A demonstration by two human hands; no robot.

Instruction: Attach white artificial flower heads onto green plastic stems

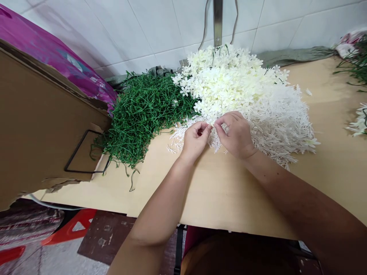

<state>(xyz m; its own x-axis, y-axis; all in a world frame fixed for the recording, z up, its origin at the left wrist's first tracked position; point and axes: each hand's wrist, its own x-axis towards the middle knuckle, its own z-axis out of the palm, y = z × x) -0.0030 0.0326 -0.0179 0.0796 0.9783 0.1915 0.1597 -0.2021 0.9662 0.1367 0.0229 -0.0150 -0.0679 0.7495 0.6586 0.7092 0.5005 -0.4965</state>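
Observation:
My left hand (196,140) and my right hand (235,134) meet at the fingertips over the front of the piles. Both are closed in a pinch on a small pale artificial flower (211,124), mostly hidden by the fingers. Just behind them rises a heap of white and cream artificial flowers (226,82). Under and to the right of my right hand spreads a pile of thin white plastic stamens (279,122). To the left of my left hand lies a tangled mound of green plastic stems (149,110).
A cardboard box (43,122) with torn edges stands at the left, with a purple bag (65,57) behind it. A black wire frame (83,152) leans by the box. More green stems (354,63) and white flowers (358,122) lie at the table's (229,194) right edge.

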